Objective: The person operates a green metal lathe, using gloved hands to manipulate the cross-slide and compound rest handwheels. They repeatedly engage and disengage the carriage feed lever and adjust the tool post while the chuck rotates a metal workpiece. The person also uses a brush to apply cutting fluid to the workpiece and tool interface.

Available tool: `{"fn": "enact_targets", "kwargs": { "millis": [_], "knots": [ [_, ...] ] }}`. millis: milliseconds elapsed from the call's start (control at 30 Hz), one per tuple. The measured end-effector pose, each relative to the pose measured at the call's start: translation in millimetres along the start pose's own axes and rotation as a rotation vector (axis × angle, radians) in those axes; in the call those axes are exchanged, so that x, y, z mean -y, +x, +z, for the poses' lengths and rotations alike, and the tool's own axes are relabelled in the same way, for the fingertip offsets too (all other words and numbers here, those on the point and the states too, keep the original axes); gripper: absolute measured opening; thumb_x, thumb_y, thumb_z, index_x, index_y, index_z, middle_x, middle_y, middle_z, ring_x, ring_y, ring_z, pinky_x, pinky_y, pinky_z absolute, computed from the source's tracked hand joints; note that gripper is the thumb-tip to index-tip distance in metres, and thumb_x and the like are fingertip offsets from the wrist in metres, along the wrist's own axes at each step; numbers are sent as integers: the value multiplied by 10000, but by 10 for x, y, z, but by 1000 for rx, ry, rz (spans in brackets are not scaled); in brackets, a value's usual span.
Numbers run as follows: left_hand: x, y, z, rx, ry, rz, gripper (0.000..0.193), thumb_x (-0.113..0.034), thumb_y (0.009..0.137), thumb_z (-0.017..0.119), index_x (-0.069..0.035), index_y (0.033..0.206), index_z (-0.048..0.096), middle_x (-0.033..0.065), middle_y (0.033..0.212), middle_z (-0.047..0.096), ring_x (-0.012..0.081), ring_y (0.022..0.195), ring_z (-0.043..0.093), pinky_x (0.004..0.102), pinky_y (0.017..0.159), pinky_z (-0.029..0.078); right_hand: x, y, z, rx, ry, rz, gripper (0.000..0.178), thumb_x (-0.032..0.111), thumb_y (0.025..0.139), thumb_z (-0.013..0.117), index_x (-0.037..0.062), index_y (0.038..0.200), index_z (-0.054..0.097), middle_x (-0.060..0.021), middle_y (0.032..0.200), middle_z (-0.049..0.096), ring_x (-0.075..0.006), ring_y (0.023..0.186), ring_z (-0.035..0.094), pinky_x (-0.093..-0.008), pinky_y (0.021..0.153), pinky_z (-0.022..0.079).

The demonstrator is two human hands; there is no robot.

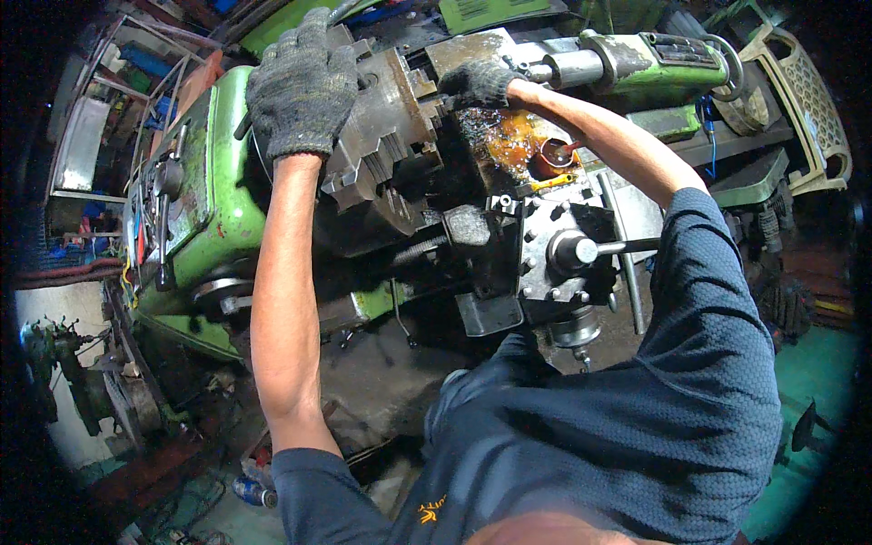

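Observation:
A large steel lathe chuck (386, 100) with stepped jaws (359, 173) sits in front of the green headstock. My left hand (304, 91), in a dark knitted glove, lies over the chuck's headstock side, fingers stretched out and side by side. A metal rod (343, 11) shows just past its fingertips; whether they touch it is unclear. On the chuck's open face, my gloved right hand (479, 84) reaches in among the jaws with curled fingers. The chuck and glove hide what those fingers grip. Below that forearm, a reddish-brown cup (554, 156) stands on an oily, chip-strewn surface (509, 136).
Nearer me stands a square tool post (556, 250) with bolts and a handle (631, 245). The green tailstock (654, 68) with its handwheel (727, 68) is at far right. Control levers (165, 177) stick out from the green headstock (232, 173). A yellow-handled tool (551, 182) lies near the cup.

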State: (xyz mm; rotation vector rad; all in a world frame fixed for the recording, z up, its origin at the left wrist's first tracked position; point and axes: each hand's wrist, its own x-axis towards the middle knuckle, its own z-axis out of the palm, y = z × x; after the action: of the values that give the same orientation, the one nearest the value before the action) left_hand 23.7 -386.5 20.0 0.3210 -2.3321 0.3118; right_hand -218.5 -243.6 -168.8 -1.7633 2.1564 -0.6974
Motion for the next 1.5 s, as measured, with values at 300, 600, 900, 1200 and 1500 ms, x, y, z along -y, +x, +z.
{"fn": "enact_targets", "kwargs": {
  "millis": [300,600,900,1200,1500],
  "knots": [
    [-72,49,-109,81,29,-15,500,-354,824,633,-132,1272,616,119,1066,680,319,944,649,452,838,509,34,-71,-59,-5,-63,5,476,409,784,738,94,1139,701,-130,1089,720,-317,1002,685,-423,875,532],
    [-605,499,-39,-294,-98,130,337,-291,821,580,-43,1046,620,206,1002,675,394,901,656,502,810,504,-4,-22,-31,22,-192,-47,480,327,704,761,125,1133,688,-145,1060,713,-364,974,671,-449,851,525],
    [425,126,-556,433,-1058,78,261,-217,948,636,21,1002,730,75,973,724,158,898,660,318,836,527,-125,-138,-60,37,-3,12,539,322,663,794,157,1164,682,-118,1062,724,-325,980,685,-434,846,540],
    [-424,592,-295,98,-29,285,304,-276,872,620,-106,1103,720,140,1089,709,304,986,683,425,840,544,36,-41,-28,38,-168,10,480,334,682,788,168,1124,701,-113,1045,726,-325,950,686,-439,841,535],
    [-858,1086,424,390,30,-56,268,-153,896,509,-85,952,762,208,1002,717,363,952,710,485,789,568,30,-89,67,-25,-108,18,366,410,813,708,184,1100,728,-100,1084,725,-330,981,683,-427,885,522]
  ]
}}
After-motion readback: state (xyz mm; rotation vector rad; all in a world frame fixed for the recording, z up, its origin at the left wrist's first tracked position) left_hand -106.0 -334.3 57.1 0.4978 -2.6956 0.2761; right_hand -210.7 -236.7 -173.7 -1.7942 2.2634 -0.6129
